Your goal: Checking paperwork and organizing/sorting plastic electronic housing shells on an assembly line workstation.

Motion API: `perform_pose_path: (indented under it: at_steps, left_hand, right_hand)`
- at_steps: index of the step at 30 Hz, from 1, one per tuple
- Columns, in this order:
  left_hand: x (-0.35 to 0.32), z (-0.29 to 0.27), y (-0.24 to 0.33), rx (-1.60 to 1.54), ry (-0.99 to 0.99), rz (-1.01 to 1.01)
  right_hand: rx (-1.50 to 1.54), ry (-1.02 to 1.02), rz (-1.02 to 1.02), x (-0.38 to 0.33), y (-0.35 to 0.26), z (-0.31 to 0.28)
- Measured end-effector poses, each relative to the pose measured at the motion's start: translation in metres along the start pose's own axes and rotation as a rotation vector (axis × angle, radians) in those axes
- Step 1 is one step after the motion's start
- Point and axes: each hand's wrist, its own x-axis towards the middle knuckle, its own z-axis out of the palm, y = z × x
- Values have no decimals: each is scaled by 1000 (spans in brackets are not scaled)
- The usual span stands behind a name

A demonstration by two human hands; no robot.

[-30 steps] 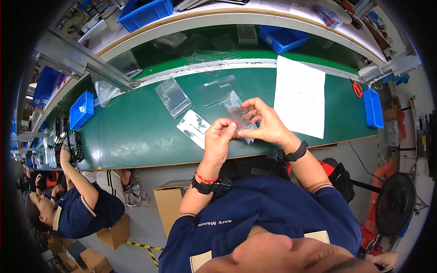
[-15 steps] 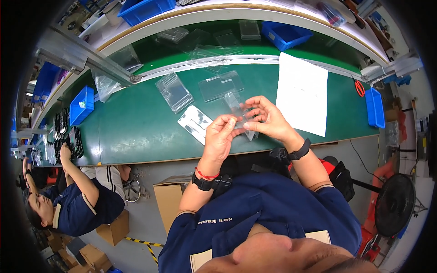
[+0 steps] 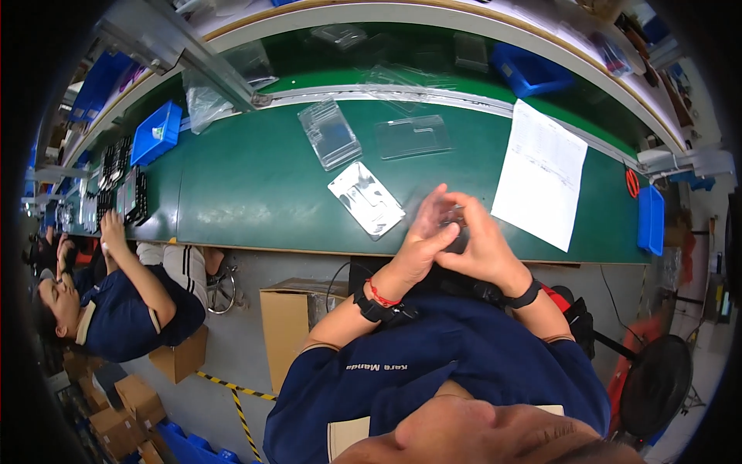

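Note:
My left hand [image 3: 421, 236] and my right hand [image 3: 481, 246] are pressed together over the near edge of the green table [image 3: 255, 185]. Between them they grip a small clear plastic piece with something dark inside [image 3: 454, 224], mostly hidden by my fingers. Just left of my hands lies a clear blister pack with a white card in it [image 3: 366, 198]. Farther back lie a stack of clear blister trays [image 3: 329, 133] and a single clear tray [image 3: 413, 136]. A white sheet of paper [image 3: 541, 172] lies to the right of my hands.
Blue bins stand at the left [image 3: 156, 131], back right [image 3: 530, 69] and far right [image 3: 651, 218]. A co-worker in a dark shirt [image 3: 116, 309] sits at the left by black trays [image 3: 124, 193]. A cardboard box [image 3: 297, 309] stands under the table.
My hands have come down toward the table's near edge and closed tighter around the clear piece, which now shows less.

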Motion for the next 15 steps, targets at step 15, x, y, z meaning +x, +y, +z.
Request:
perform_pose_path:
  at_steps: [15]
  left_hand:
    - [-33,-31,44,-245,162,115]
  right_hand:
    - [-620,-23,-181,119,43,24]
